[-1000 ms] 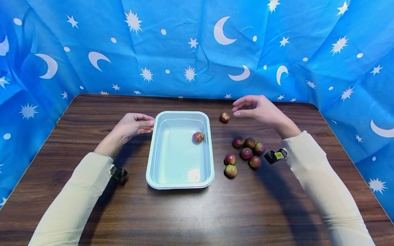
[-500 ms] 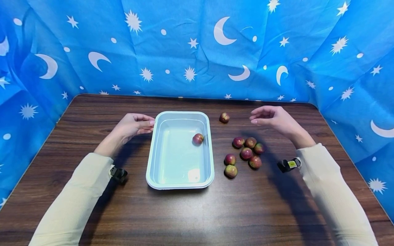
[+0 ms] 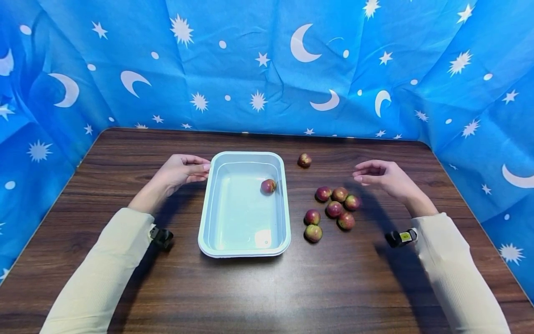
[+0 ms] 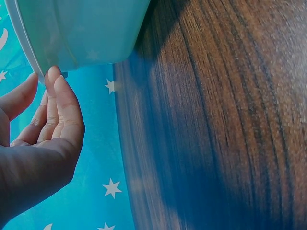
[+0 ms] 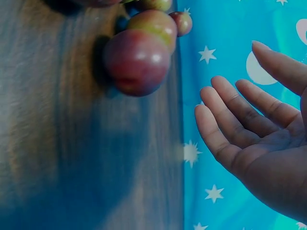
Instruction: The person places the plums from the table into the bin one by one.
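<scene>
A white rectangular plastic tray (image 3: 244, 253) stands near the table's middle, with one reddish plum (image 3: 268, 186) inside by its right wall. My left hand (image 3: 180, 172) pinches the tray's left rim between thumb and fingertips; the left wrist view shows the tray wall (image 4: 96, 33) above the fingers. To the tray's right lies a group of several red and yellow-green plums (image 3: 334, 209). A lone plum (image 3: 304, 160) sits farther back. Right of the group my right hand (image 3: 385, 178) hovers with loosely bent, parted fingers, holding nothing; the right wrist view shows the palm beside the plums (image 5: 136, 62).
A dark wood-grain table (image 3: 258, 297) carries everything. Behind and around it hangs a blue cloth (image 3: 233, 65) with white moons and stars. Each wrist wears a small black camera; the right one (image 3: 400, 237) hangs above the table to the right of the plums.
My right hand has moved right and toward me, away from the lone plum, with nothing in it. My left hand stays on the tray rim. The plum in the tray has rocked slightly.
</scene>
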{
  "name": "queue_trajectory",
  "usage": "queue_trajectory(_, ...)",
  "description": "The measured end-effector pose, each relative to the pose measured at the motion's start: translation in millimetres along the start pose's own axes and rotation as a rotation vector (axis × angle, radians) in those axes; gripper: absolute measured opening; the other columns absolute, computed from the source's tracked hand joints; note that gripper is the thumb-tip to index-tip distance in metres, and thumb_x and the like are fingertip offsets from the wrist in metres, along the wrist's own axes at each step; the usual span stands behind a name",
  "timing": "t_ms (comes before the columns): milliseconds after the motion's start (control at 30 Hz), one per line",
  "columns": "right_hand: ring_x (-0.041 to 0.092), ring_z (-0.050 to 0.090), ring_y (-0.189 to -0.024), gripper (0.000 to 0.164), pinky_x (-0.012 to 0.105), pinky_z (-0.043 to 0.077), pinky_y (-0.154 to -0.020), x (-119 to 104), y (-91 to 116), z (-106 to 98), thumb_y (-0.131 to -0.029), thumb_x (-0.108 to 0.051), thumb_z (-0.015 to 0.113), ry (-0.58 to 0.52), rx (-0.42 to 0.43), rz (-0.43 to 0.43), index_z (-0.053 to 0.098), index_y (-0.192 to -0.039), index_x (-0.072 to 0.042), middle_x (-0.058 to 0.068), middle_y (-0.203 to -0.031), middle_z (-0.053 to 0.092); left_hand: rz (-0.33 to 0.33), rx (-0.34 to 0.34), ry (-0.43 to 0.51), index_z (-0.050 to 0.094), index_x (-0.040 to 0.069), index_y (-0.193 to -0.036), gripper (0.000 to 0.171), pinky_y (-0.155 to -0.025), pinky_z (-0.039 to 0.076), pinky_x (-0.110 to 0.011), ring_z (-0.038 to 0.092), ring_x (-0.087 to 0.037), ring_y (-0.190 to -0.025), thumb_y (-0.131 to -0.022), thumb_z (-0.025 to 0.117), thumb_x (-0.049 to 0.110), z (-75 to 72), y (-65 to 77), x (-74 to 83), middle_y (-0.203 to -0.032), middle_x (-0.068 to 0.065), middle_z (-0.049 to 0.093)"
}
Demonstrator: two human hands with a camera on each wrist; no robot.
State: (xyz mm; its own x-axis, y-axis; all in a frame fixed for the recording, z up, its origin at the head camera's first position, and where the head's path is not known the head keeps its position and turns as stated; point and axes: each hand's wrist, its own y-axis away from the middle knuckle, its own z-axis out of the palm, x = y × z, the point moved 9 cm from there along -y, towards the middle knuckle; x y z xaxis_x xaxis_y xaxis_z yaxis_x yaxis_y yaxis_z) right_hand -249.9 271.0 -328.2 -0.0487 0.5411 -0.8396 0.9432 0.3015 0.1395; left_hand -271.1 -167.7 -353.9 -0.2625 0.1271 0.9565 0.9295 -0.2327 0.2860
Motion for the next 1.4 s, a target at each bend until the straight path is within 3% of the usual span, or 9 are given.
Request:
queue_trajectory(233,0.021,0.061,-0.092,0.042,0.031,0.053,-0.078,15.1,6.7,5.3,-0.090,-0.021,0.059,0.017,-0.001,0.041,0.049,-0.120,0.007,0.017,-0.107,0.062,-0.002,0.000,-0.002,0.046,-0.016,-0.117,0.035,-0.078,0.054,-0.029,0.063,-0.009,-0.071,-0.090,0.056,0.004,0.0,0.0,-0.6,-0.078,0.000,0.065)
queue_trajectory(400,0.014,0.062,-0.091,0.041,0.033,0.053,-0.081,24.7,8.4,10.7,-0.091,-0.018,0.058,-0.013,-0.019,0.060,0.048,-0.120,0.009,0.025,-0.110,0.059,-0.004,0.002,-0.012,0.046,-0.016,-0.117,0.035,-0.078,0.054,-0.029,0.063,-0.010,-0.071,-0.090,0.056,0.005,-0.4,0.0,0.3,-0.078,0.000,0.065)
queue_trajectory(733,0.009,0.061,-0.089,0.044,0.027,0.052,-0.078,35.8,10.9,18.0,-0.089,-0.020,0.062,-0.024,-0.052,0.079,0.048,-0.121,0.007,0.019,-0.107,0.062,-0.001,-0.006,-0.002,0.045,-0.016,-0.118,0.037,-0.080,0.053,-0.029,0.063,-0.010,-0.073,-0.090,0.057,0.005,-0.8,0.5,1.5,-0.080,0.000,0.065)
queue_trajectory(967,0.009,0.060,-0.088,0.044,0.029,0.052,-0.077,37.5,14.0,21.4,-0.088,-0.021,0.062,0.021,-0.066,0.081,0.050,-0.121,0.006,0.022,-0.109,0.060,0.002,-0.012,-0.007,0.045,-0.016,-0.118,0.037,-0.080,0.053,-0.029,0.063,-0.010,-0.073,-0.090,0.057,0.006,-0.2,0.1,1.5,-0.080,0.000,0.065)
queue_trajectory(1400,0.010,0.060,-0.086,0.043,0.029,0.053,-0.074,38.8,18.2,24.4,-0.087,-0.015,0.063,-0.014,-0.086,0.095,0.049,-0.121,0.008,0.024,-0.109,0.058,0.005,-0.013,0.004,0.045,-0.016,-0.118,0.036,-0.079,0.053,-0.030,0.063,-0.010,-0.072,-0.090,0.056,0.004,0.2,0.2,1.4,-0.079,0.000,0.065)
